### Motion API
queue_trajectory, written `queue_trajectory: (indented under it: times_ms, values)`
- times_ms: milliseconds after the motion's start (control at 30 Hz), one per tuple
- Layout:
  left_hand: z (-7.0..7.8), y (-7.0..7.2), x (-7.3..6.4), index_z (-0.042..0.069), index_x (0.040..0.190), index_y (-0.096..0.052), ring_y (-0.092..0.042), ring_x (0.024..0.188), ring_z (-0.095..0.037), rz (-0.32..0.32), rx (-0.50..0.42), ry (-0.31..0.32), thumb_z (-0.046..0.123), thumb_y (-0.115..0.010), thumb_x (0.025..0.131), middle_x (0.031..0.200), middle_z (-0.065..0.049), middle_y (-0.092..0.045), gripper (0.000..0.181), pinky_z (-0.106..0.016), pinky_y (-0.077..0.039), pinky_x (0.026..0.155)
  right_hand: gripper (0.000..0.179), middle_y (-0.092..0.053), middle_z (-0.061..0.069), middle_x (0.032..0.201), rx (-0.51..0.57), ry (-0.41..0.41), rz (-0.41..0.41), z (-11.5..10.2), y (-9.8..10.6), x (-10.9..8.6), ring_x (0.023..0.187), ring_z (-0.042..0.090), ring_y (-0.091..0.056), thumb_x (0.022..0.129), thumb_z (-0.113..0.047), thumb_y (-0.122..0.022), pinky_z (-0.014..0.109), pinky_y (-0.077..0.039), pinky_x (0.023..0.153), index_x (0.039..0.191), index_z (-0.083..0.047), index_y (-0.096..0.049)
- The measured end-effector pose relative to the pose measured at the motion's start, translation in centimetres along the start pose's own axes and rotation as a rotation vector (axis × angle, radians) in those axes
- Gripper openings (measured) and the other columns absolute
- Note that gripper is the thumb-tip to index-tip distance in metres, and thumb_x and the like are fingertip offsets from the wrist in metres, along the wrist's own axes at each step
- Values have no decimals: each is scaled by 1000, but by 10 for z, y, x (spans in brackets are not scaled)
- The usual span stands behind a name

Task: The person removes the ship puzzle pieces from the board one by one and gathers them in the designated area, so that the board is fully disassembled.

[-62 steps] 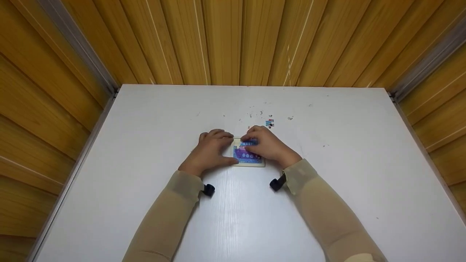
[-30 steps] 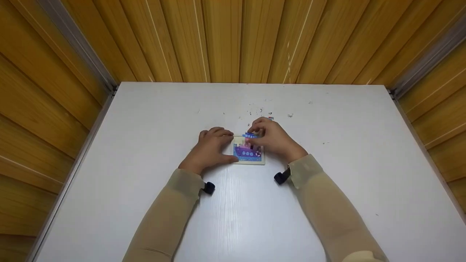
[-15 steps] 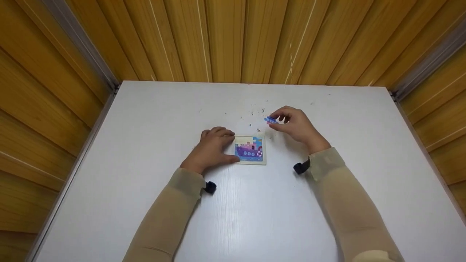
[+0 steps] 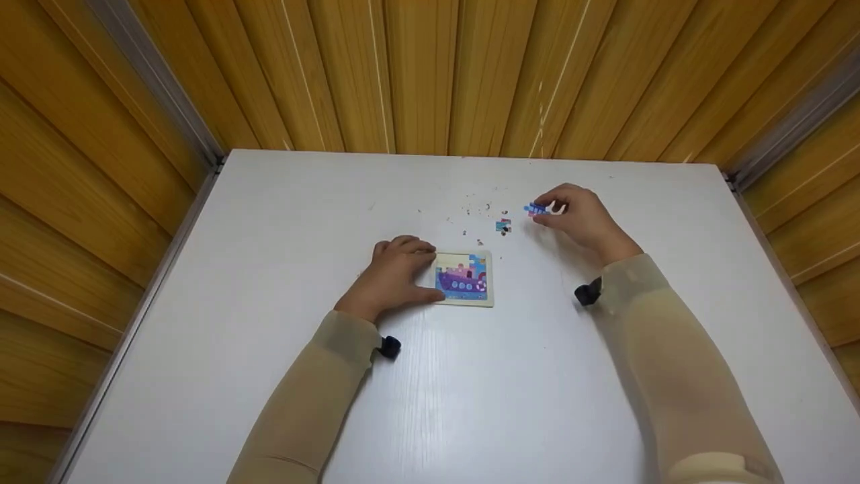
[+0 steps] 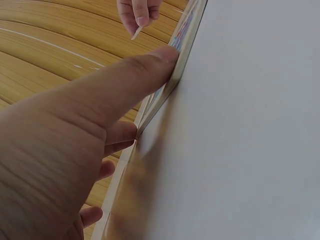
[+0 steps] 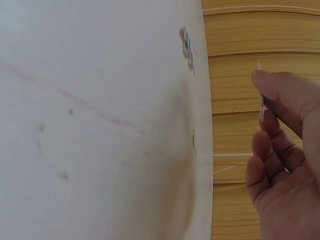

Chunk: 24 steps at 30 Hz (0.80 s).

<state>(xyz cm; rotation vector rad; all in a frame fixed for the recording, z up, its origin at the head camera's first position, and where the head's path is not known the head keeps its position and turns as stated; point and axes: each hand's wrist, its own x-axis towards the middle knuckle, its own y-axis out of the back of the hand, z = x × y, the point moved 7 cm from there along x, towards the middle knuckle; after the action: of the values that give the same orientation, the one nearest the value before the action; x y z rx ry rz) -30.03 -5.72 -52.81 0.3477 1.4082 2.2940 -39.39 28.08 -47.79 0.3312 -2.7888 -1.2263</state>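
Note:
My left hand (image 4: 398, 279) holds the left side of a small jigsaw puzzle tray (image 4: 490, 290), with the thumb on its near corner and the index finger at its far corner. The tray's picture is a purple ship with round portholes on blue water; its upper left part shows bare cream backing. Right of the tray and farther back, my right hand (image 4: 584, 216) pinches a blue and pink puzzle piece (image 4: 535, 210) between thumb and index finger. Edge-on in the right wrist view, that puzzle piece (image 6: 261, 100) is raised off the table, the other fingers curling loosely below it.
Another puzzle piece (image 4: 503, 226), blue with red and dark marks, lies on the white table (image 4: 430, 403) behind the tray. Small dark specks and scuffs (image 4: 488, 207) mark the surface around it. Wood-patterned panels (image 4: 416, 81) stand behind the table and along both sides.
My right hand has lifted the blue and pink puzzle piece off the tray and carried it right and away, past the loose piece. My left hand stays at the tray.

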Motion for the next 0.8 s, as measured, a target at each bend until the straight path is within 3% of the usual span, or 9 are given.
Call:
queue_trajectory:
  times_ms: [333, 533, 800]
  values:
    - [2, 2, 1, 16, 159, -67, -42, 165, -27, -2, 1, -6, 63, -90, 91, 168, 2, -62, 85, -60, -27, 135, 34, -70, 16, 138, 7, -73, -74, 10, -11, 4, 124, 33, -57, 104, -23, -85, 38, -49, 96, 134, -8, -82]
    - [1, 2, 1, 16, 159, -67, -42, 166, -28, -3, -1, -7, 63, -90, 92, 168, 2, -62, 85, -60, -27, 136, 34, -67, 15, 138, 41, -128, -116, 13, -20, 3, 121, 31, -55, 105, -23, -83, 42, -51, 103, 136, -10, -80]
    - [-1, 0, 1, 17, 159, -67, -43, 165, -27, -1, 5, 1, 63, -90, 91, 167, 2, -62, 86, -59, -28, 136, 33, -66, 17, 138, 11, -125, -154, 17, -28, 5, 121, 33, -55, 106, -16, -80, 48, -49, 112, 138, -7, -78]
